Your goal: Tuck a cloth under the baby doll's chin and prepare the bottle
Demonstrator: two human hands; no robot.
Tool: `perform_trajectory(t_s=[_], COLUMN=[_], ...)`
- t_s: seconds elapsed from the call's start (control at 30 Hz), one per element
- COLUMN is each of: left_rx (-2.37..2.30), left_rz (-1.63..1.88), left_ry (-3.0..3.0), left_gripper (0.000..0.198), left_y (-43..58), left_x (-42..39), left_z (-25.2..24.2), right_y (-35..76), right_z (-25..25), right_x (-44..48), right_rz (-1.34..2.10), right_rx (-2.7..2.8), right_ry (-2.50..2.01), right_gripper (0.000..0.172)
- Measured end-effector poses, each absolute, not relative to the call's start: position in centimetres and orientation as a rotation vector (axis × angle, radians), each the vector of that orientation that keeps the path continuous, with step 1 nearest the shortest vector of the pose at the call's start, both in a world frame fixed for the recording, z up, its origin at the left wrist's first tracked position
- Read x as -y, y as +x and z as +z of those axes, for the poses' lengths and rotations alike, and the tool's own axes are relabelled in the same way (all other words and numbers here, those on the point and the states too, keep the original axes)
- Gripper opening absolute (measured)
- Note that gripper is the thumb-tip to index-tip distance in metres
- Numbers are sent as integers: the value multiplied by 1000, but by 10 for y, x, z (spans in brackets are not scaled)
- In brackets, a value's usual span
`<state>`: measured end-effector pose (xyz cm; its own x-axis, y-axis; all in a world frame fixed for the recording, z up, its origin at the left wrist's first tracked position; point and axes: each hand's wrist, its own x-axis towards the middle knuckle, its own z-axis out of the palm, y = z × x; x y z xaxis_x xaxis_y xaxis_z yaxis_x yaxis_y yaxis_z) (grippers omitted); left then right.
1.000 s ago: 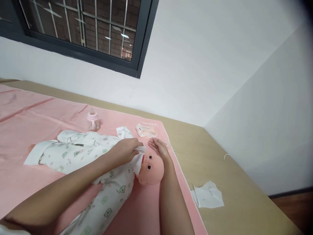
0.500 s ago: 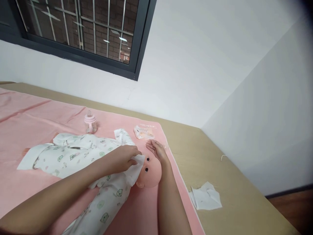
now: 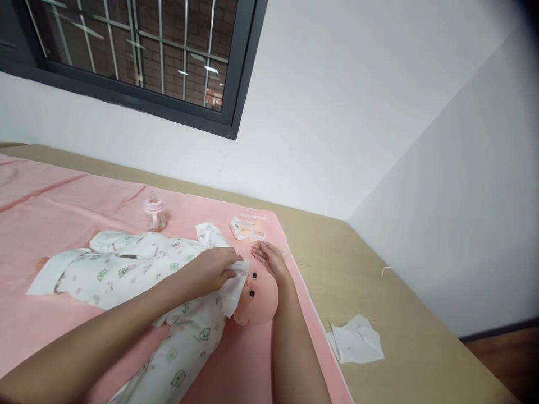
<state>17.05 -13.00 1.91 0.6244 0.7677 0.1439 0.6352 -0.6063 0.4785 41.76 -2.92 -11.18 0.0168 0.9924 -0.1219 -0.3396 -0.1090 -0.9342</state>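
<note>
A baby doll (image 3: 263,300) in a white sleepsuit (image 3: 138,269) with small green prints lies on its back, its bare head toward the right. Pinched in my left hand (image 3: 217,269) is a white tissue (image 3: 234,289), held over the lower part of the doll's face. The tissue hides the mouth and chin, while both dark eyes show. My right hand (image 3: 269,258) lies against the far side of the head, fingers stretched out and slightly curved, gripping nothing. Its palm is partly hidden behind the head.
Under the doll spreads a pink mat (image 3: 37,224) on a wooden surface (image 3: 324,247). A pink-topped baby bottle (image 3: 155,212) stands beyond the doll's body. Near my right fingertips lies a small clear packet (image 3: 246,229). Another crumpled tissue (image 3: 357,339) rests at the right.
The tissue in my left hand has shifted very slightly at the doll's face. My right hand stays against the head, and the doll lies as before.
</note>
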Motion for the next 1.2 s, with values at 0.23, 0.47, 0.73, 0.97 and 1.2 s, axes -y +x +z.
perform_trajectory(t_s=[0.23,0.47,0.73,0.97,1.2], left_rx=[-1147,-1151,-1229,-1263,-1257], left_rz=[488,449,269,306,338], left_ry=[2505,2377,2472,2528,2515], left_gripper=[15,9,21,25,21], left_y=[170,155,159,168,172], left_x=[126,136,145,144,141], left_z=[15,35,29,25,26], right_y=[418,418,419,419,420], right_z=[-111,-110,-112,-113,-115], right_x=[30,30,29,29,28], right_rz=[1414,1425,1416,1407,1412], right_rx=[858,859,865,876,885], right_ry=[-1057,-1058,-1045,-1045,-1045], right_gripper=[21,22,25,24,25])
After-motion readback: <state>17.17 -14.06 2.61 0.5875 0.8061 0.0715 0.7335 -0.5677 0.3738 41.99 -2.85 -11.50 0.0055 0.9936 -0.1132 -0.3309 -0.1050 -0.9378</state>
